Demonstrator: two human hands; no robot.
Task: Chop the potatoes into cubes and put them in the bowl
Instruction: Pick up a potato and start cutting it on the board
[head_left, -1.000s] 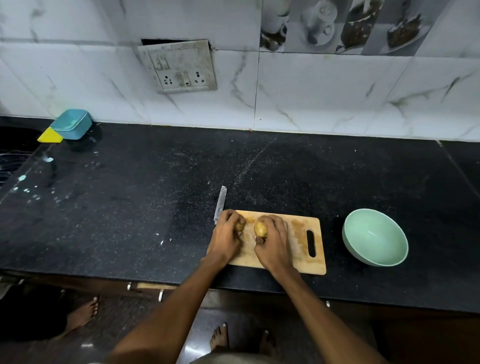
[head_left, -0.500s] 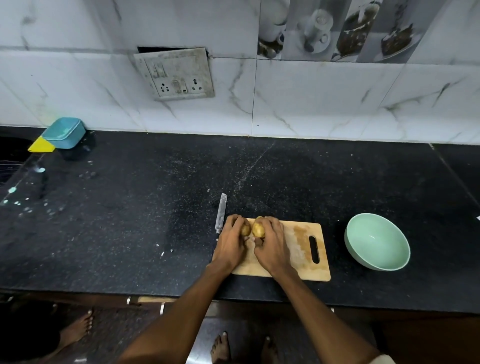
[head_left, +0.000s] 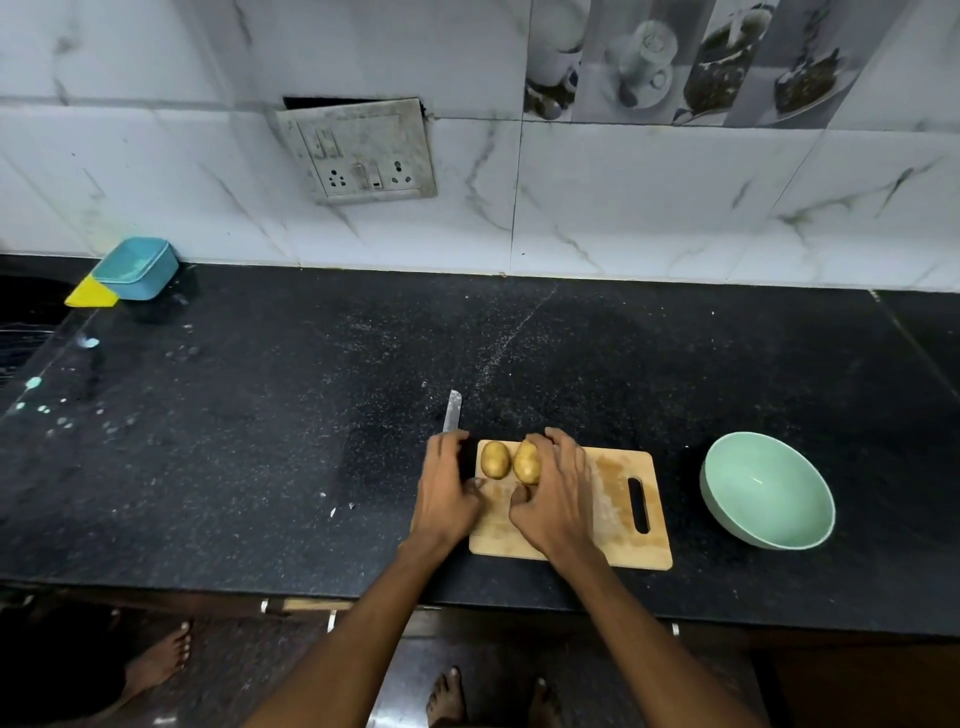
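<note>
Right of centre in the frame, a pale green bowl (head_left: 768, 491) sits on the black speckled counter (head_left: 260, 441) with nothing in it, just beside the right end of a wooden cutting board (head_left: 613, 530). At the upper left, against the white marble-patterned wall, a small teal tub (head_left: 137, 267) rests on the counter with a yellow wedge-shaped piece (head_left: 91, 293) touching its lower left side; what the tub contains cannot be made out.

Two whole, unpeeled potatoes lie side by side on the upper left part of the board, both oval, tan-yellow and uncut. The left potato (head_left: 495, 459) lies free, with the left hand (head_left: 447, 491) just beside it at the board's left edge. That hand covers the handle end of a knife (head_left: 452, 410), whose grey blade sticks out above it onto the counter; its fingers curl downward, but whether they clamp the handle cannot be told. The right hand (head_left: 558, 499) grips the right potato (head_left: 527, 462), fingers curled over its top and thumb against its lower end. A slot handle is cut near the board's right end.

Above, a grimy switch plate (head_left: 358, 150) hangs slightly askew on the wall.
</note>
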